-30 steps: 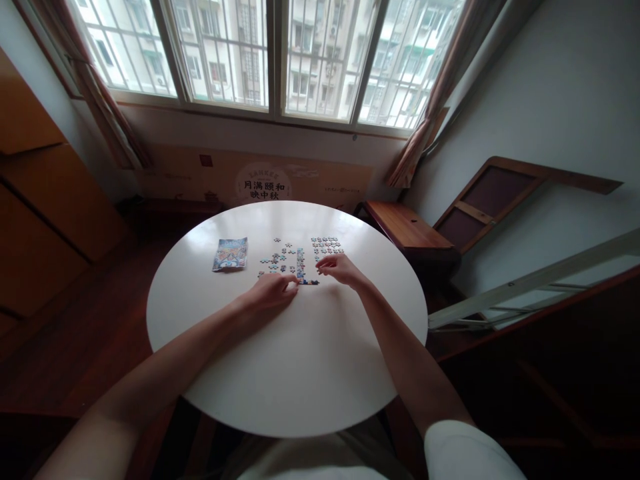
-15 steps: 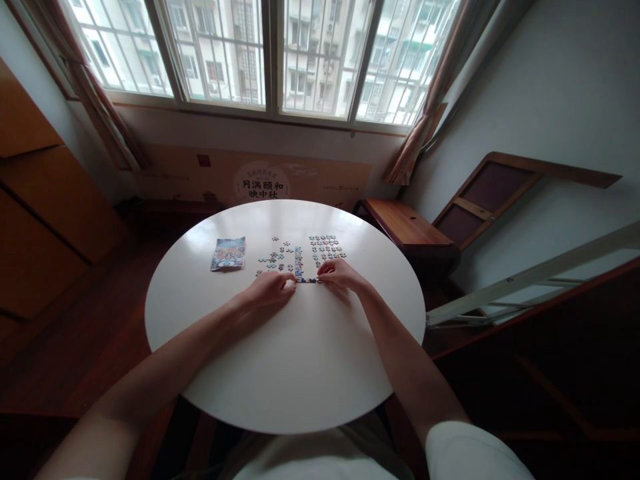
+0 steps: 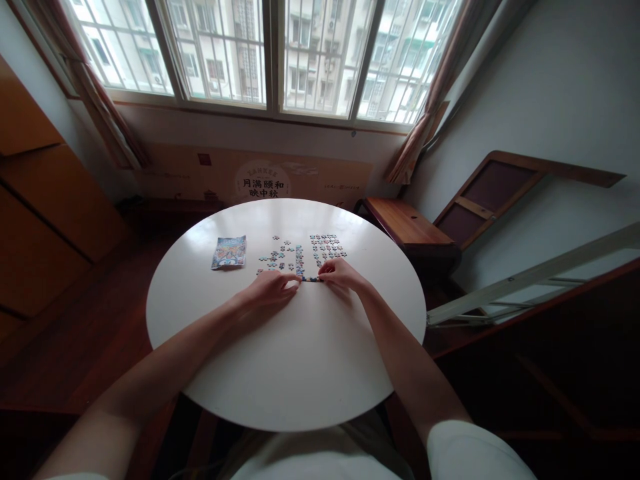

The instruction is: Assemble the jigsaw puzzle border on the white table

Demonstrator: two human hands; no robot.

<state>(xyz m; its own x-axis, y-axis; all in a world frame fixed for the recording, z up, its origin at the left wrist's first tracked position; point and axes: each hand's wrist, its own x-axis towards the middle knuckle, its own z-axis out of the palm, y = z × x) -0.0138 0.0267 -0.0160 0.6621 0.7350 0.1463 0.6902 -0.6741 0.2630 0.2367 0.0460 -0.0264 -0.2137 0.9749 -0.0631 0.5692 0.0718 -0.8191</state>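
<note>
On the white round table, joined jigsaw pieces form an L-shaped puzzle edge, with an upright column [image 3: 299,259] and a bottom row [image 3: 311,280]. My left hand [image 3: 270,287] is closed at the lower left corner of this edge, its index finger and thumb on it. At the row's right end, my right hand [image 3: 341,273] pinches a puzzle piece, which its fingers mostly cover. Scattered loose pieces [image 3: 274,256] lie beyond my left hand. Beyond my right hand, more loose pieces [image 3: 325,239] are laid out in rows.
A colourful printed sheet [image 3: 229,253] lies on the left of the round table [image 3: 280,373]. A wooden bench [image 3: 410,223] stands behind the table at the right, against the wall. Barred windows and a printed cardboard panel [image 3: 320,177] are at the back.
Both hands stay at the bottom row, with only a slight shift of the left fingers to the right. The loose pieces and the sheet lie as before.
</note>
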